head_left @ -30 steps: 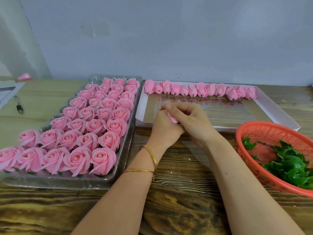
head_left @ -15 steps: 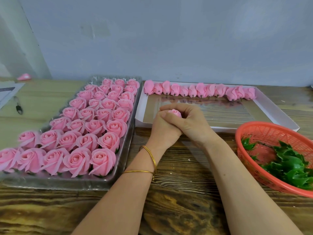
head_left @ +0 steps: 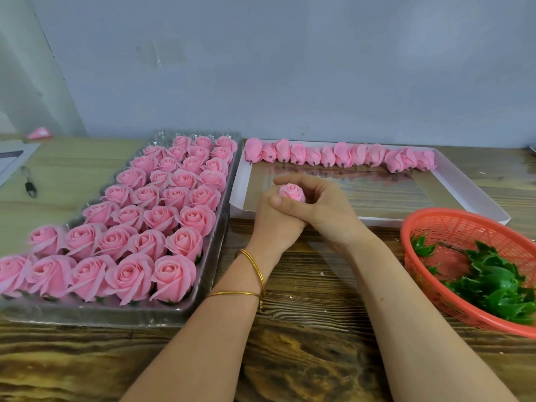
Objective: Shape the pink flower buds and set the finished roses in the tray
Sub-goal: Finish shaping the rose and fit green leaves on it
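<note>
Head view, the only one:

- Clear tray point(head_left: 116, 317) on the left of the worktop point(head_left: 304, 358) is packed with finished roses point(head_left: 174, 274), all opened and upright. It looks nearly full. The far-left back corner seems to have a bare cell or two, but it's hard to tell through the plastic.
- One bud point(head_left: 291, 192) is in work, over the near edge of the white box point(head_left: 470, 195), just right of the tray. Left hand point(head_left: 274, 224) is wrapped round it from below. Right hand point(head_left: 324, 207) is curled over the left, fingers closed round the same bud. Only the spiral top pokes out, so I can't see the outer petals.
- Unshaped buds point(head_left: 342, 155): one row of roughly a dozen along the box's back wall, stems down.
- Red basket point(head_left: 406, 236) at right holds green leaf pieces point(head_left: 493, 282).

Judgement: most of the batch is done. Left to do: finish this bud, place it, then shape the remaining row. Tray space looks short for all of them.
</note>
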{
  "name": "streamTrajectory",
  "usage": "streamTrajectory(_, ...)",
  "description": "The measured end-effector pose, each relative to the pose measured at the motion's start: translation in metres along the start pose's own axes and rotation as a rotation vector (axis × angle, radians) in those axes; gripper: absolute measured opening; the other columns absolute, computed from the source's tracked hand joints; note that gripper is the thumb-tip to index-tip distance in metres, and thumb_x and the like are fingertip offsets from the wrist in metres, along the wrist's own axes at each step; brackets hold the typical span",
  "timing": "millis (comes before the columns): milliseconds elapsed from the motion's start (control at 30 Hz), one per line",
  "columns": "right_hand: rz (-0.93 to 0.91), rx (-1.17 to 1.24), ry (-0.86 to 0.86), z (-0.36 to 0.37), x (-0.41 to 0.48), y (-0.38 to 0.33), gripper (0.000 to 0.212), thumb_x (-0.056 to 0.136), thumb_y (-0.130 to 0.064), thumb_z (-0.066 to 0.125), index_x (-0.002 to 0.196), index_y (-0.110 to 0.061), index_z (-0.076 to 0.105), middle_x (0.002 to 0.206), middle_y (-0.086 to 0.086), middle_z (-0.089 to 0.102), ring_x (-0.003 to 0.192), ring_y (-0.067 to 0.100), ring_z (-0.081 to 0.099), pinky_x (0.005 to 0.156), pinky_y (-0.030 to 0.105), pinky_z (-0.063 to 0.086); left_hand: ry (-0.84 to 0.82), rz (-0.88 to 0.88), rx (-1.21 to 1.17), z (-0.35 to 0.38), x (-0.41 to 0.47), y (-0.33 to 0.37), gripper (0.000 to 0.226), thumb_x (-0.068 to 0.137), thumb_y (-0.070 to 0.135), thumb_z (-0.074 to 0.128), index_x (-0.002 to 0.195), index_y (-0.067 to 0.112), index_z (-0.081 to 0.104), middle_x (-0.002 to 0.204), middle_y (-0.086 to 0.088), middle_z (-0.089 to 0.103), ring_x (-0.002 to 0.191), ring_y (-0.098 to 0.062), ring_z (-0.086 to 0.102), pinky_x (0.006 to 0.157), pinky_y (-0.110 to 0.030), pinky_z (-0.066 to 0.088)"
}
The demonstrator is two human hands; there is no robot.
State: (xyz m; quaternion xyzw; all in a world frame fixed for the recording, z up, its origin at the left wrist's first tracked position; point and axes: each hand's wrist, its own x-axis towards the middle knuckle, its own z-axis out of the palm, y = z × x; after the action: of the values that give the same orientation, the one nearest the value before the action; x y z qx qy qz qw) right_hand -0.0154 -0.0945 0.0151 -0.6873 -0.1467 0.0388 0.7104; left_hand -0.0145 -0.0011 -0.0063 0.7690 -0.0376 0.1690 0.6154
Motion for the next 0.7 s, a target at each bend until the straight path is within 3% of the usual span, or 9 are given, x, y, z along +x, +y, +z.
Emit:
streamTrajectory(67,0.006,0.032,0.011,0.0,0.001,0.001,0.048,0.061,-0.028,0.079,0.106,-0.013,0.07,0.092,-0.005,0.072,0.088,0.003,0.067,0.077,0.018,0.052,0.026,0.063,0.018,-0.003,0.0,0.003,0.03,0.083,0.008,0.06,0.062,0.03,0.057,0.06,0.011,0.058,0.06,0.014,0.056,0.054,-0.009,0.045)
streamTrajectory(167,0.041,0.088,0.017,-0.003,0.003,0.001,0.038,0.073,-0.025,0.081,0.106,-0.011,0.071,0.095,0.003,0.073,0.094,0.013,0.068,0.083,0.025,0.054,0.046,0.003,-0.122,-0.003,-0.001,0.004,0.01,0.078,0.01,0.068,0.075,0.02,0.069,0.07,0.002,0.07,0.07,0.001,0.066,0.063,-0.021,0.057)
streamTrajectory(267,0.075,0.216,0.087,-0.005,0.006,0.0,0.024,0.086,-0.012,0.059,0.107,-0.007,0.07,0.101,0.008,0.071,0.095,0.014,0.066,0.08,0.026,0.052,0.106,-0.029,-0.209,-0.005,0.001,0.002,0.007,0.074,0.004,0.072,0.075,0.007,0.066,0.063,0.002,0.063,0.063,-0.009,0.061,0.058,-0.023,0.051)
streamTrajectory(333,0.077,0.267,0.1,-0.006,0.007,0.0,0.027,0.09,-0.006,0.046,0.105,-0.006,0.069,0.106,0.01,0.069,0.098,0.015,0.064,0.079,0.025,0.052,0.124,-0.049,-0.223,-0.007,0.003,0.003,0.012,0.074,0.004,0.072,0.069,0.01,0.064,0.057,0.004,0.058,0.058,-0.008,0.056,0.054,-0.022,0.048)
streamTrajectory(433,0.086,0.308,0.095,-0.007,0.007,0.001,0.033,0.077,-0.015,0.048,0.101,-0.007,0.069,0.107,0.011,0.068,0.096,0.014,0.065,0.074,0.023,0.053,0.135,-0.037,-0.26,-0.008,0.004,0.002,0.025,0.076,0.005,0.073,0.06,0.022,0.062,0.054,0.01,0.06,0.056,-0.004,0.058,0.054,-0.017,0.047)
streamTrajectory(700,0.057,0.192,0.065,-0.009,0.009,0.005,0.046,0.058,-0.008,0.048,0.097,-0.008,0.07,0.092,0.004,0.07,0.093,0.015,0.065,0.08,0.026,0.054,0.134,-0.034,-0.318,-0.009,0.005,0.0,0.009,0.078,0.009,0.076,0.074,0.01,0.067,0.064,0.004,0.065,0.066,-0.007,0.063,0.059,-0.015,0.05)
